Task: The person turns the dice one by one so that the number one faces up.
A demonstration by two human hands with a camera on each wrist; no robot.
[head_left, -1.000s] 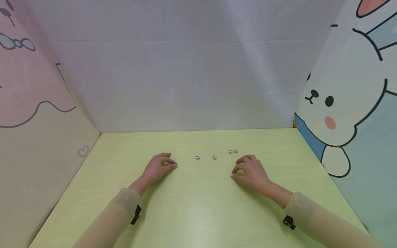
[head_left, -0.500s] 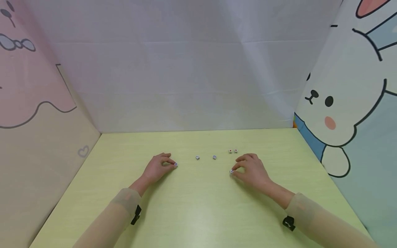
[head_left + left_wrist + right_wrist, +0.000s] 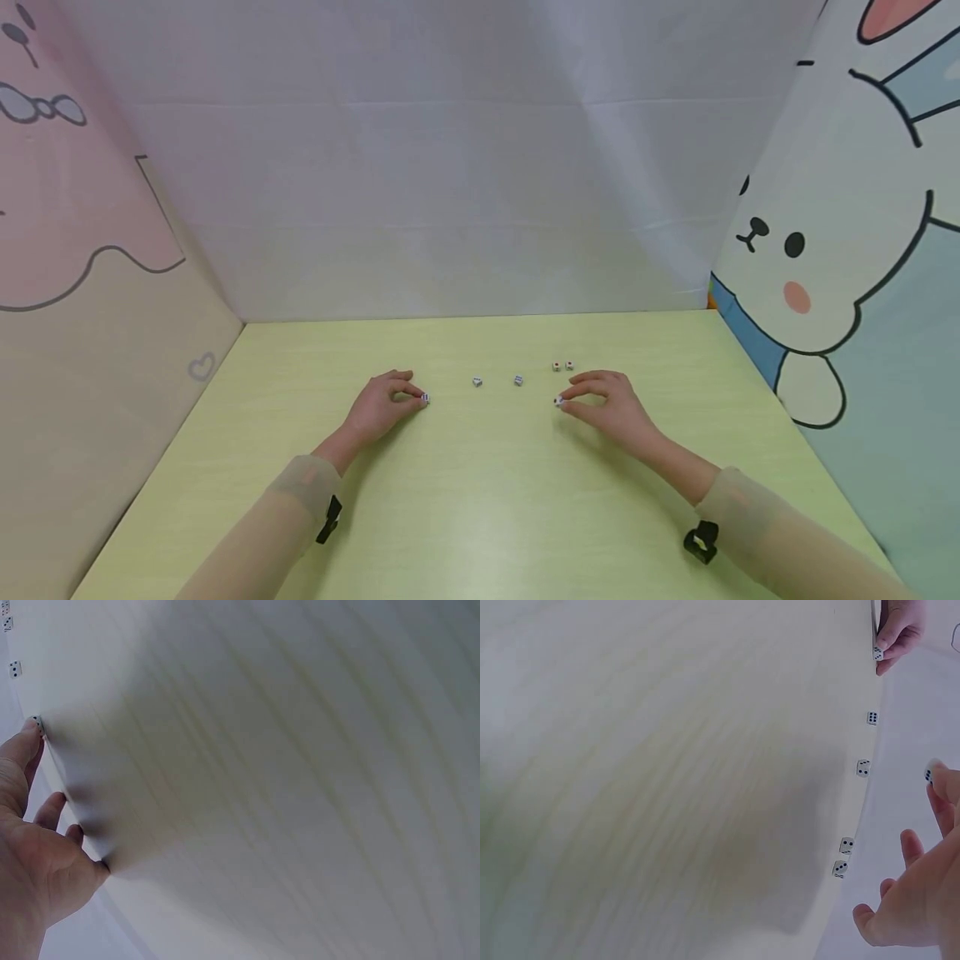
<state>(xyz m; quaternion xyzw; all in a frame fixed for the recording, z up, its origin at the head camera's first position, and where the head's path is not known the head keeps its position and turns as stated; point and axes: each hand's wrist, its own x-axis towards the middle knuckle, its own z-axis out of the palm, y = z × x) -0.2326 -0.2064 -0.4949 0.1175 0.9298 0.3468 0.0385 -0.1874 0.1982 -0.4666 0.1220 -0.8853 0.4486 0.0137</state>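
My left hand (image 3: 384,406) rests low at the table's left side, pinching a white die (image 3: 425,399) between thumb and index finger. In the left wrist view that die (image 3: 37,724) shows at the thumb tip, the other fingers spread against the tabletop. On the right, my right hand (image 3: 609,408) pinches another die (image 3: 558,401) by thumb and fingertip. The right wrist view has this die (image 3: 929,774) held up off the table, its dark pips showing. Between the hands lie two dice, a left one (image 3: 477,382) and a right one (image 3: 518,380).
Two more dice, one (image 3: 557,367) beside the other (image 3: 570,366), sit close together just beyond my right hand. A pale yellow table (image 3: 480,500) spreads beneath everything. White cloth (image 3: 450,167) stands behind it, with cartoon-printed panels at both sides.
My right hand has lifted its die and carried it away from me, toward the back of the table. The left hand and the four lying dice stay put.
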